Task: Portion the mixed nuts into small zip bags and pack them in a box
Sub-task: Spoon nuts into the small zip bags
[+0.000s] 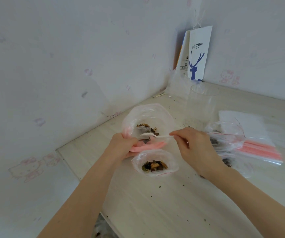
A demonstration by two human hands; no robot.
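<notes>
A pale wood-grain tabletop (155,203), set into a wallpapered corner, is seen from above. Near its middle a large clear bag (148,114) with a pink zip strip is held open. Its near rim is gripped by the curled fingers of the left hand (122,146). A small amount of mixed nuts (146,127), brown and dark pieces, is seen at the bottom of this bag.

A white plastic spoon (153,135) is pinched by its handle between the thumb and fingers of the right hand (196,148). Its bowl is held inside the large bag's mouth.

Just in front of the large bag, a small zip bag (155,162) with a thin red line along its rim is stood open on the tabletop. A clump of tan, brown, dark and greenish pieces is held in it.

Behind the right hand, more clear bags with dark contents (214,140) are piled beside a flat stack of empty bags (261,148) with pink strips. A clear plastic cup (201,103) is stood farther back. A white paper bag (199,54) printed with a blue deer is leaned in the corner. Dark crumbs are scattered over the tabletop.
</notes>
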